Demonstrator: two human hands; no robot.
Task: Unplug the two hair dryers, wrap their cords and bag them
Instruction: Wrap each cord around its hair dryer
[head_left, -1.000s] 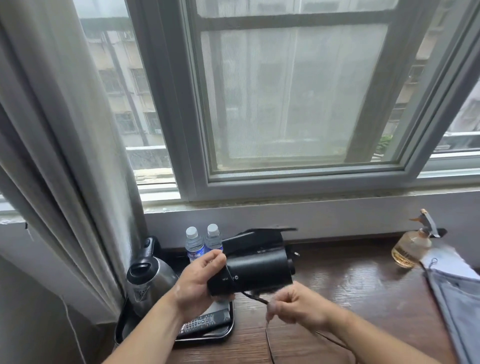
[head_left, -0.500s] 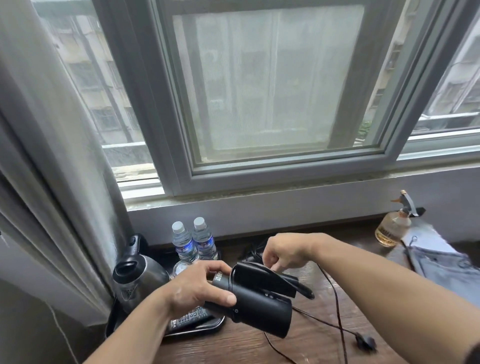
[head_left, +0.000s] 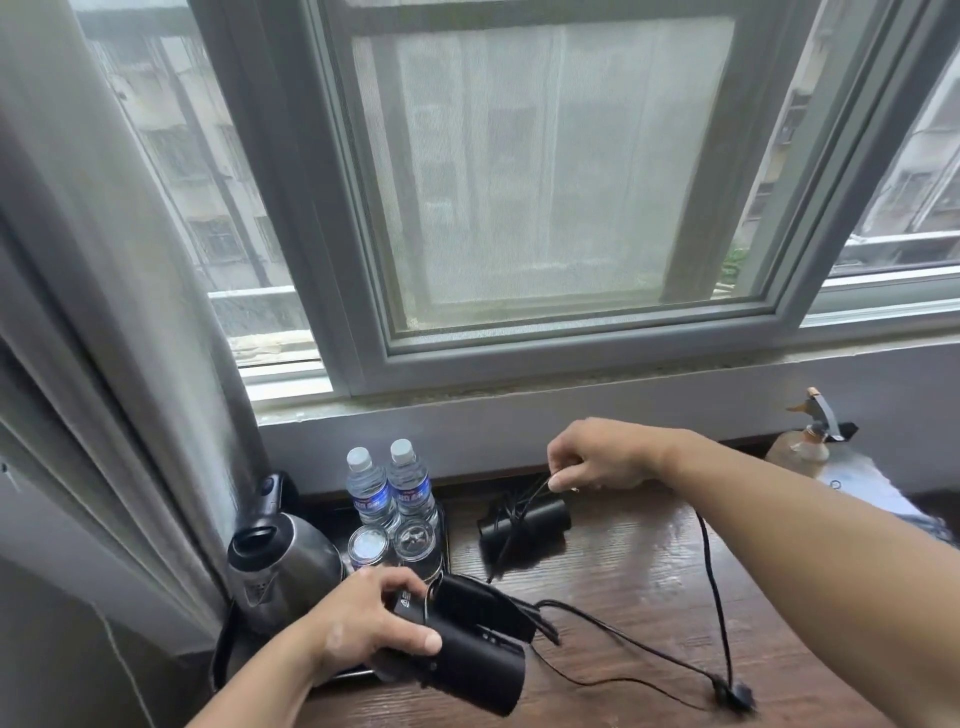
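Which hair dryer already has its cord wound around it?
The far hair dryer, lying on the desk with cord coiled round it; the near hair dryer in the left hand trails loose cord.

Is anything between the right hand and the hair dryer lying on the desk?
Nothing visible. The right hand pinches thin black cord strands directly above the black cylindrical hair dryer on the dark wooden desk; only those strands lie between.

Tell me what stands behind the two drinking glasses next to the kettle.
Two water bottles with white caps and blue labels stand right behind the glasses. The bottles' bases cannot be seen, because the glasses cover them.
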